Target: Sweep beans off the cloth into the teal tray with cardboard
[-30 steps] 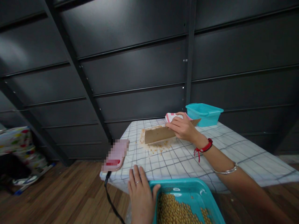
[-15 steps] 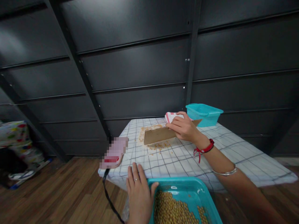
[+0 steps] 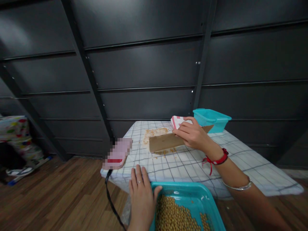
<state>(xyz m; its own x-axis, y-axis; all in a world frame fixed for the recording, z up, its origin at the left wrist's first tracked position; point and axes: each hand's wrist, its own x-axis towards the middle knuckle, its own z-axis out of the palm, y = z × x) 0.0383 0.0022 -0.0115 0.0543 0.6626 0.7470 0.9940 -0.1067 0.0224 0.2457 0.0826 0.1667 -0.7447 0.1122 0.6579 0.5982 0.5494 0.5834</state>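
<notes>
My right hand [image 3: 193, 136] is closed around a strip of brown cardboard [image 3: 166, 142] that stands on its long edge on the table. A white and pink printed piece [image 3: 179, 121] shows above my fingers; whether it is part of the cardboard I cannot tell. Small yellow grains [image 3: 156, 131] lie scattered behind the strip and in front of it. My left hand [image 3: 142, 199] lies with straight fingers along the left side of a teal tray [image 3: 190, 185], its thumb at the rim. Round tan beans [image 3: 176, 215], like soybeans, fill much of the tray.
A checked cloth covers the table [image 3: 243, 166]. A turquoise basin [image 3: 214, 119] stands at its back right. On the left edge lies a pink phone-like object [image 3: 120, 152], partly pixelated, with a black strap [image 3: 109, 192] hanging down. Dark panels [image 3: 144, 67] rise behind.
The cardboard strip has come slightly nearer, covering more of the grains in front of it. My right wrist has shifted a little right and down. My left hand stays beside the tray.
</notes>
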